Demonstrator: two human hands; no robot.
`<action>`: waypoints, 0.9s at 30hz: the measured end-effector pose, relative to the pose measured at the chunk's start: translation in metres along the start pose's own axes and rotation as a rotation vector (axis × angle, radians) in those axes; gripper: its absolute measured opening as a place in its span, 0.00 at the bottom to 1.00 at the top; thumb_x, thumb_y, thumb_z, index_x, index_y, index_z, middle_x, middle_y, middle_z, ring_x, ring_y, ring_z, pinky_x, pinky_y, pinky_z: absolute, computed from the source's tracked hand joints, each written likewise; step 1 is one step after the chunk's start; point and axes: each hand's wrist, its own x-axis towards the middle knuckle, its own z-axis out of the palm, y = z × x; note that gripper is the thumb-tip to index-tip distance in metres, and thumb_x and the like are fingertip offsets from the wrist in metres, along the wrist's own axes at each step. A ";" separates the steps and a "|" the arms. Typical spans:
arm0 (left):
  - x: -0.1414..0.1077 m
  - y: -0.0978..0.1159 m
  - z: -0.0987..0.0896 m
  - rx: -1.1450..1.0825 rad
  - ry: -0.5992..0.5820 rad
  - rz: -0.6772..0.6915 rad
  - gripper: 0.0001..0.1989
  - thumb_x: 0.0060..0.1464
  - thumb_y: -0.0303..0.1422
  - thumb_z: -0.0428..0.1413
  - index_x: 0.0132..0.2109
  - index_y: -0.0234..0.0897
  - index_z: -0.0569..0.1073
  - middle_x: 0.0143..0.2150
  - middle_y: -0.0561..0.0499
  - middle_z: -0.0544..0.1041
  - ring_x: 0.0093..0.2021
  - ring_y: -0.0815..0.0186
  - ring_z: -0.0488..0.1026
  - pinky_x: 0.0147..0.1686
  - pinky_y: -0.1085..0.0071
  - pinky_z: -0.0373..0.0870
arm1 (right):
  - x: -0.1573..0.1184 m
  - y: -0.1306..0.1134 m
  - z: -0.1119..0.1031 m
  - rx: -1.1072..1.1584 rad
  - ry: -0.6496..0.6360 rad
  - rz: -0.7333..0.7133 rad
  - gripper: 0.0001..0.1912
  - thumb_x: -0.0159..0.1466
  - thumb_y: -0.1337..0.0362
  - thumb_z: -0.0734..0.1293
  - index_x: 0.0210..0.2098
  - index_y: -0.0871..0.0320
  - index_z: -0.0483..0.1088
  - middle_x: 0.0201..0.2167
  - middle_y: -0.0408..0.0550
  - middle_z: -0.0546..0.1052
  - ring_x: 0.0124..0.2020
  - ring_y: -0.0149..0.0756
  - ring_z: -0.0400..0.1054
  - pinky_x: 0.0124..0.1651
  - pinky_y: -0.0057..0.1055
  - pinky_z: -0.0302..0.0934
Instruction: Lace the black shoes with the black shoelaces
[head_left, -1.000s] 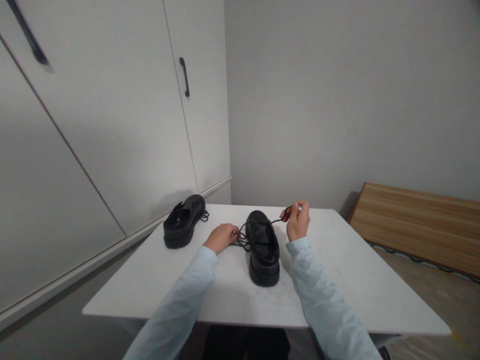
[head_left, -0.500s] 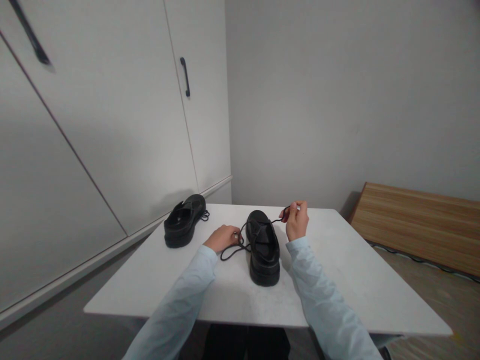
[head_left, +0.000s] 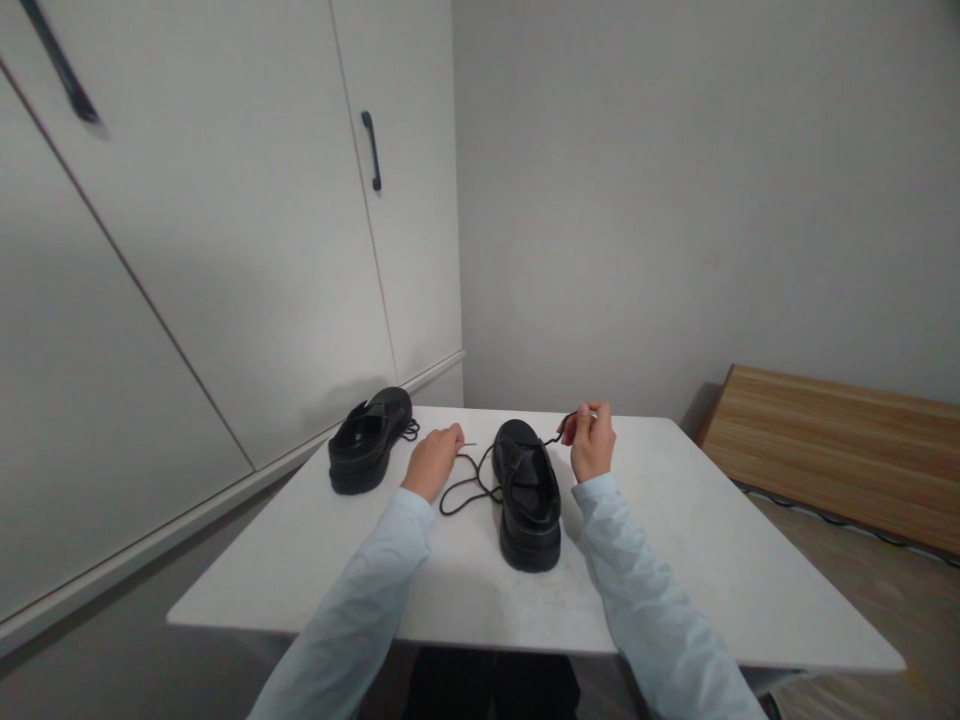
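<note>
A black lace-up shoe (head_left: 529, 535) stands on the white table with its heel towards me. To its left, my left hand (head_left: 433, 460) is closed in a pinch on a shoelace (head_left: 471, 444), whose thin end pokes out past the fingertips. More of the lace lies in loops on the table between that hand and the shoe. On the shoe's right side my right hand (head_left: 592, 440) pinches the other lace (head_left: 555, 438), which runs up from the shoe's front to the fingers. A second black shoe (head_left: 360, 465) stands at the far left, its lace bunched beside it.
The white table (head_left: 705, 560) ends at a grey wall (head_left: 675, 200) at the back. White cabinet doors (head_left: 225, 250) with dark handles rise on the left. A wood-grain panel (head_left: 832, 450) lies beyond the table on the right, with a dark cable along its bottom edge.
My left hand has moved up and left, away from the shoe, and the lace loops on the table now lie looser. My right hand has barely moved and keeps its lace.
</note>
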 end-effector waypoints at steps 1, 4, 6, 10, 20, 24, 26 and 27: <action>0.002 0.000 -0.001 -0.037 0.075 -0.018 0.11 0.58 0.30 0.45 0.43 0.36 0.71 0.35 0.45 0.75 0.40 0.61 0.70 0.40 0.68 0.64 | 0.000 0.000 0.000 -0.012 -0.007 -0.005 0.13 0.66 0.52 0.53 0.33 0.56 0.56 0.15 0.34 0.67 0.13 0.25 0.59 0.19 0.21 0.54; 0.007 0.001 -0.002 -0.265 0.224 -0.022 0.14 0.58 0.29 0.44 0.47 0.35 0.70 0.40 0.44 0.74 0.41 0.63 0.70 0.44 0.67 0.66 | -0.002 0.000 0.000 -0.033 -0.052 -0.025 0.13 0.65 0.53 0.55 0.31 0.56 0.58 0.17 0.36 0.68 0.14 0.24 0.59 0.20 0.22 0.55; 0.008 0.005 -0.001 -0.495 0.217 -0.002 0.14 0.58 0.32 0.45 0.47 0.35 0.71 0.41 0.45 0.75 0.39 0.65 0.71 0.40 0.69 0.70 | -0.004 -0.001 0.001 -0.045 -0.104 -0.039 0.13 0.64 0.54 0.58 0.29 0.56 0.60 0.17 0.37 0.68 0.15 0.25 0.60 0.21 0.23 0.56; 0.007 0.019 0.002 -0.893 0.053 0.016 0.14 0.53 0.38 0.52 0.41 0.32 0.72 0.35 0.46 0.76 0.34 0.66 0.73 0.30 0.72 0.72 | -0.008 -0.003 0.006 -0.068 -0.217 -0.085 0.14 0.61 0.54 0.62 0.27 0.57 0.65 0.19 0.40 0.68 0.19 0.28 0.62 0.24 0.25 0.58; -0.002 0.042 0.011 -1.150 -0.150 -0.002 0.16 0.44 0.40 0.60 0.36 0.30 0.76 0.34 0.46 0.78 0.30 0.68 0.72 0.29 0.74 0.69 | -0.018 -0.016 0.016 -0.060 -0.447 -0.206 0.13 0.59 0.56 0.65 0.24 0.56 0.72 0.22 0.42 0.66 0.23 0.30 0.59 0.26 0.28 0.54; -0.004 0.044 0.015 -1.224 -0.204 -0.014 0.16 0.42 0.40 0.61 0.34 0.30 0.76 0.29 0.48 0.77 0.27 0.70 0.71 0.29 0.74 0.68 | -0.021 -0.017 0.018 -0.071 -0.460 -0.201 0.13 0.59 0.56 0.65 0.23 0.56 0.73 0.22 0.42 0.65 0.23 0.30 0.59 0.26 0.28 0.53; -0.004 0.046 0.016 -1.247 -0.222 -0.018 0.16 0.42 0.40 0.62 0.33 0.30 0.75 0.28 0.48 0.77 0.26 0.70 0.70 0.29 0.74 0.67 | -0.021 -0.017 0.018 -0.077 -0.456 -0.200 0.13 0.59 0.56 0.66 0.23 0.56 0.73 0.22 0.42 0.65 0.23 0.30 0.59 0.27 0.28 0.53; -0.004 0.046 0.016 -1.256 -0.226 -0.022 0.16 0.42 0.39 0.62 0.33 0.29 0.75 0.28 0.48 0.77 0.25 0.71 0.70 0.29 0.74 0.67 | -0.021 -0.017 0.018 -0.079 -0.454 -0.200 0.13 0.59 0.56 0.66 0.23 0.56 0.72 0.22 0.42 0.65 0.23 0.30 0.59 0.27 0.28 0.53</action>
